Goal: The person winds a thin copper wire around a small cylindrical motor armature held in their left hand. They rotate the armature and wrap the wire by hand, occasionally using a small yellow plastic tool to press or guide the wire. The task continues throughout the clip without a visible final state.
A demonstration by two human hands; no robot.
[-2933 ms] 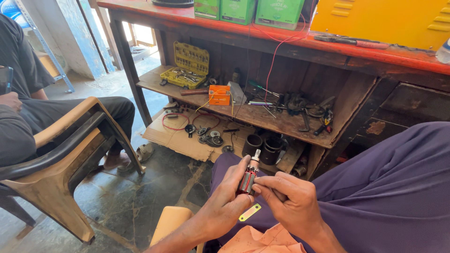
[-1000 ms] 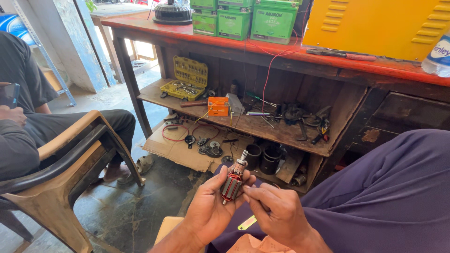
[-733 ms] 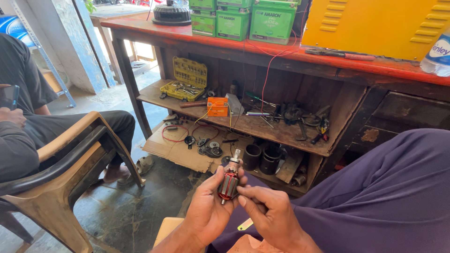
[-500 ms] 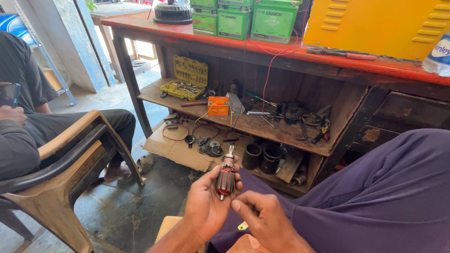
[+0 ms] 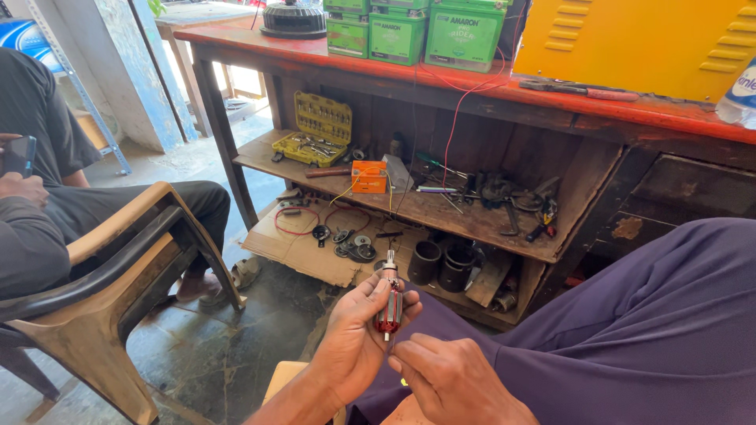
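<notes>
My left hand (image 5: 353, 337) grips a small motor armature (image 5: 390, 303) upright, its red windings near the bottom and its thin steel shaft pointing up. My right hand (image 5: 457, 379) sits just below and to the right of it, fingers curled with the fingertips by the armature's lower end; I cannot see whether it holds anything. Both hands hover over my lap, beside my leg in purple trousers (image 5: 654, 330).
A red-topped wooden workbench (image 5: 441, 79) stands ahead with green batteries (image 5: 465, 31), a yellow metal box (image 5: 638, 43), a yellow socket set (image 5: 319, 130) and an orange meter (image 5: 368, 177) on its lower shelf. A person sits in a plastic chair (image 5: 118, 267) at left.
The armature and both hands have drifted down and left in view. My right hand has dropped from the armature's side to below it. The small yellow piece seen under the hands is now mostly hidden.
</notes>
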